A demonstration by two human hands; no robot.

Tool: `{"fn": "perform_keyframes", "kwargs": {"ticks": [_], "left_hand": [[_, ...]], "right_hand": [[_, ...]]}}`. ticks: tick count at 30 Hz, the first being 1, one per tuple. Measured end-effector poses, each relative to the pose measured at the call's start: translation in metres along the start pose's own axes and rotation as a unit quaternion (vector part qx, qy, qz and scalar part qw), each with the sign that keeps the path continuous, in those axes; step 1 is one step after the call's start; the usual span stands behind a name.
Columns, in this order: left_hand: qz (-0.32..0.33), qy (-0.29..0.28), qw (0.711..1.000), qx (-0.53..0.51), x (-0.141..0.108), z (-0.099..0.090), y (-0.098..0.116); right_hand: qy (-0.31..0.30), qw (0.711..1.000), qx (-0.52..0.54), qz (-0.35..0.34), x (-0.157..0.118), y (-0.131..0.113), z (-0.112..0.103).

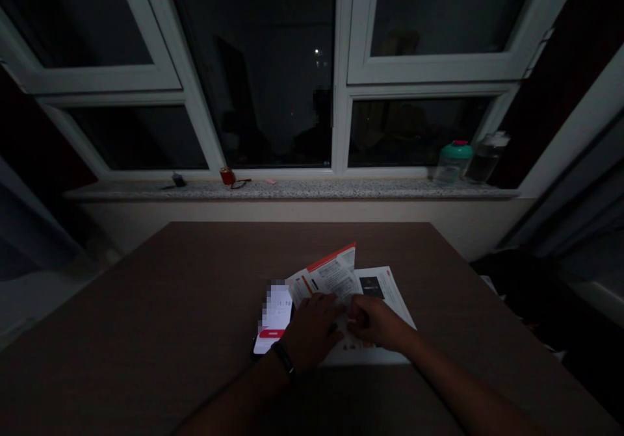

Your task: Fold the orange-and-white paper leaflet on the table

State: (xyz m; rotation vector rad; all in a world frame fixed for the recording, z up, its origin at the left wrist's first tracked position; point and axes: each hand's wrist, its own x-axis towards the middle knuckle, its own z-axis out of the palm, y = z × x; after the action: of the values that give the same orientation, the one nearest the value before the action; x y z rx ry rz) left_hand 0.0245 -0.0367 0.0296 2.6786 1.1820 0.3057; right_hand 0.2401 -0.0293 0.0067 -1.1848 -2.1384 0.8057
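A printed booklet (397,296) with white pages and orange accents lies open on the brown table (146,332). One of its pages (336,270), with an orange band along the top, stands partly raised and bent. My left hand (312,333), a dark band on its wrist, rests on the lower part of that page with fingers stretched out. Curled closed, my right hand (377,321) is over the middle of the booklet; what its fingers hold, if anything, is hidden. Left of the booklet, beside my left hand, lies a phone (277,306) with a lit screen and a red bar.
Behind the table runs a speckled stone windowsill (312,190) below dark windows. On it stand a small red can-like object (227,176), a jar with a teal lid (454,163) and a clear bottle (486,156). Dark items lie right of the table.
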Motion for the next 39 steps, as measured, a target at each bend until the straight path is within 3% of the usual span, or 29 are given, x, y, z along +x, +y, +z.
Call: {"fn": "perform_keyframes", "kwargs": {"ticks": [10,16,20,27,30,36,39], "left_hand": [[-0.004,-0.015,1.0,-0.001,0.001,-0.005,0.002],[-0.002,-0.01,1.0,-0.002,0.002,-0.002,-0.001],[-0.007,-0.016,1.0,-0.002,0.002,-0.004,0.0],[0.003,-0.005,1.0,-0.001,0.0,0.001,-0.002],[-0.003,-0.01,1.0,-0.002,0.0,0.002,-0.003],[-0.013,-0.009,1.0,-0.004,0.002,0.0,0.0],[-0.013,-0.015,1.0,-0.003,0.001,0.0,0.0]], "right_hand": [[0.097,0.994,-0.029,0.036,0.015,0.012,0.001],[0.019,1.0,-0.011,0.004,0.01,0.01,0.003],[0.0,1.0,0.0,-0.004,0.009,0.007,0.001],[0.124,0.991,-0.03,0.041,0.015,0.015,0.001],[0.104,0.994,-0.015,0.029,0.015,0.018,0.003],[0.007,1.0,0.002,-0.015,0.008,0.011,0.002],[-0.002,1.0,-0.002,-0.003,0.006,0.006,0.0]]}}
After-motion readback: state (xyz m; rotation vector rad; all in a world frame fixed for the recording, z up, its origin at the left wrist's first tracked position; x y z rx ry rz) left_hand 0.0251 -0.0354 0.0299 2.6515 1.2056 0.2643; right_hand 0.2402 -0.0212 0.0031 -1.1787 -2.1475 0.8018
